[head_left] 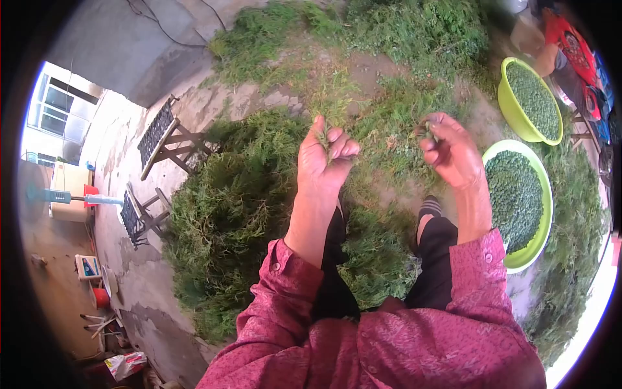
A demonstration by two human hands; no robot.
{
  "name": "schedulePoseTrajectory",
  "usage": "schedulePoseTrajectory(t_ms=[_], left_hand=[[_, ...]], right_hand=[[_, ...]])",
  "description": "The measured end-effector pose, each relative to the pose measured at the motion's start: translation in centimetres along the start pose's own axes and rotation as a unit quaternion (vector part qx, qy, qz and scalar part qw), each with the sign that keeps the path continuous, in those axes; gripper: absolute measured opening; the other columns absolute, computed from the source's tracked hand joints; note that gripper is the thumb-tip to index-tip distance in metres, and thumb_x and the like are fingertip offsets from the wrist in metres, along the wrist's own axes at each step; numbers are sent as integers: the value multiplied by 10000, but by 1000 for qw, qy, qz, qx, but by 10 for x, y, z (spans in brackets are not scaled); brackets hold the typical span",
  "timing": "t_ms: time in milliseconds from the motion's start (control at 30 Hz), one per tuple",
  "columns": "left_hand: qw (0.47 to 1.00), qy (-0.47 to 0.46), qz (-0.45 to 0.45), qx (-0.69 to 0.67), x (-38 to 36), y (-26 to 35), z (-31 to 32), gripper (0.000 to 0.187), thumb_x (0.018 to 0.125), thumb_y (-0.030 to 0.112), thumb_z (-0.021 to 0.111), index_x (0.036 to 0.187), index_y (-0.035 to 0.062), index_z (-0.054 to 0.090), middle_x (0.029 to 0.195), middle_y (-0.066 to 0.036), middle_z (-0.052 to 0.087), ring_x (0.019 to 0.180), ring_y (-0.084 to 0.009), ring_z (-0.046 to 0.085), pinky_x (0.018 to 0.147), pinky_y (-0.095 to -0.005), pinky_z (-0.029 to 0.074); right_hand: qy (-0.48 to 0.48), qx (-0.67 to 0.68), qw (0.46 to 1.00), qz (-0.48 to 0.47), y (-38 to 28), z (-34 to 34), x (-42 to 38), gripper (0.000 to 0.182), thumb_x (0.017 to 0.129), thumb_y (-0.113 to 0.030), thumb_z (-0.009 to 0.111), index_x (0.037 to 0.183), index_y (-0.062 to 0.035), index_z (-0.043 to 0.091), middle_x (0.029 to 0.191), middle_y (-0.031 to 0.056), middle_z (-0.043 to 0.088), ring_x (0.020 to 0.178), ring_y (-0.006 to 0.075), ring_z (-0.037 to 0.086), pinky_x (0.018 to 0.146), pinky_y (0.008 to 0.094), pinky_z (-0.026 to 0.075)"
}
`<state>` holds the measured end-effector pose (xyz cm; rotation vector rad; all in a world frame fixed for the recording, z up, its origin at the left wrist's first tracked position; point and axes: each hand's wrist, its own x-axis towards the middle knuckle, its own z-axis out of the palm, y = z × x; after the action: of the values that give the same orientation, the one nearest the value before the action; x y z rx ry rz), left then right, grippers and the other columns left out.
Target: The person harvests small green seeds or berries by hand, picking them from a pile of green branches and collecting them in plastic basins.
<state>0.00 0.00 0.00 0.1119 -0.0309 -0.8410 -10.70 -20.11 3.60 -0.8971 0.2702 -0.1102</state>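
Note:
My left hand [322,159] is raised in front of me, its fingers closed around a thin green sprig [325,137] with the thumb pointing up. To its right and apart from it, my right hand [455,154] has its fingers curled together in a pinch. Something small and greenish shows at those fingertips, too small to name surely. Beside the right forearm stands a light green basin [547,214] full of small blue-green pieces [515,201]. A big heap of feathery green branches [233,194] lies left of my left forearm.
Another yellow-green basin [510,123] of small green pieces stands behind the first, near a person in red [567,45]. More cut branches [421,32] lie at the back. Two folding stools [170,139] and a pedestal fan [58,196] are on the left.

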Motion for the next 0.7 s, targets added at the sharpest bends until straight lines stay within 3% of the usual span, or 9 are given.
schedulePoseTrajectory(t_ms=[67,167,233,267,367,433,533,667,700], left_hand=[[992,110,52,-31,5,-15,10,265,927,268,426,814,28,417,682,-56,447,527,-159,370,602,-316,360],[974,203,94,-33,8,-18,25,253,932,249,403,816,25,418,693,-62,458,545,-164,394,626,-327,378],[963,244,111,-20,2,-15,30,253,932,250,399,831,19,426,697,-64,464,555,-170,407,639,-336,385],[957,259,127,-19,3,-15,30,255,932,251,395,845,14,434,701,-66,470,565,-175,420,653,-345,393],[960,248,132,-14,13,-16,27,272,931,268,396,873,6,444,711,-75,476,617,-188,450,675,-365,403],[966,233,111,-9,14,-22,25,288,932,280,393,874,4,450,708,-80,477,645,-194,457,684,-373,402],[973,217,80,-4,12,-28,19,327,935,317,387,871,4,458,709,-81,480,682,-204,474,698,-384,415],[981,182,62,20,10,-29,18,362,943,350,354,785,36,441,625,-57,420,624,-188,414,649,-351,396],[989,136,53,37,9,-26,11,387,945,357,334,735,48,431,583,-46,386,599,-177,381,623,-339,378]], right_hand=[[44,16,998,39,-2,22,-11,100,842,-122,569,894,-41,542,769,87,557,490,75,428,367,148,283],[-95,24,992,79,14,25,-11,71,856,-90,535,889,-28,546,740,78,546,459,49,394,371,150,269],[-86,-2,987,132,21,37,-17,92,842,-112,575,859,-22,570,689,46,537,450,34,390,374,160,262],[-89,-108,981,132,26,41,-18,121,834,-149,601,837,-29,592,656,32,544,458,31,404,385,169,281],[-73,-263,958,87,35,51,-11,197,795,-205,664,768,-15,618,560,4,517,483,40,421,433,219,343],[5,-435,889,-140,48,47,-3,252,766,-231,692,764,8,612,544,15,503,507,62,440,459,251,374],[45,-478,871,-104,40,52,-1,227,769,-196,690,763,16,608,641,-25,527,640,44,474,537,223,379],[44,-481,857,-178,46,51,5,183,767,-156,675,739,6,594,624,-30,511,556,39,441,475,211,351],[7,-356,933,-56,40,52,4,197,776,-163,653,720,13,585,580,-10,496,487,52,416,437,212,339]])
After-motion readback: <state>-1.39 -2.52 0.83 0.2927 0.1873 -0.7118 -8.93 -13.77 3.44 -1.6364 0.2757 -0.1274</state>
